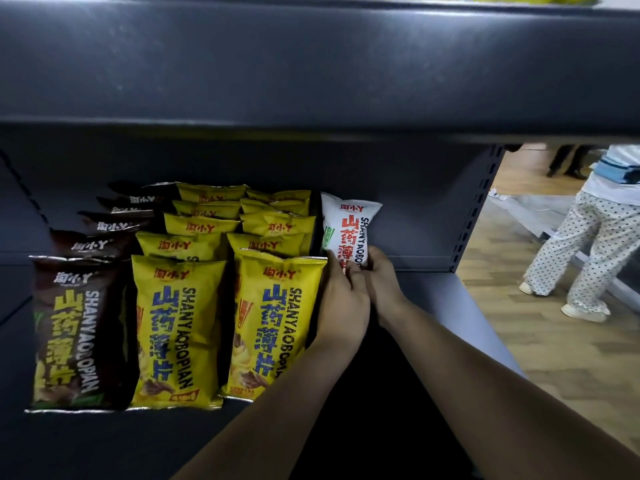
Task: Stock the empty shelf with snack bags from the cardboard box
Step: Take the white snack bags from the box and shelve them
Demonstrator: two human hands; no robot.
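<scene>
- Both forearms enter from 6 o'clock and reach up and inward toward the middle of the shelf (433,289), a dark grey metal board with a bare stretch at its right end.
- At 7 o'clock the front brown snack bag (74,336) stands upright at the shelf's front edge; just right of it stand the front yellow snack bag (173,332) and a second front yellow bag (272,323), each heading its own row.
- Left hand (343,303) lies with its back to the camera, touching the right edge of the second front yellow bag, its fingers curled onto the lower end of the white snack bag (346,228).
- Right hand (382,284) sits just beside the left one, its fingers and thumb wrapped round the same lower end from the right, so the two hands pinch the bag between them.
- White snack bag stands upright with red lettering, just past centre toward 1 o'clock, beside the right yellow row and near the shelf's back panel (415,188).
- Behind the front bags, the brown row (104,225) and the yellow rows (239,220) recede toward 11 and 12 o'clock, overlapping one another.
- Overhead at 12 o'clock runs the upper shelf edge (311,64), with yellow packaging just visible above it.
- At 3 o'clock, past the perforated upright (474,206), a person in dotted trousers (595,244) stands on the wooden floor (519,323).
</scene>
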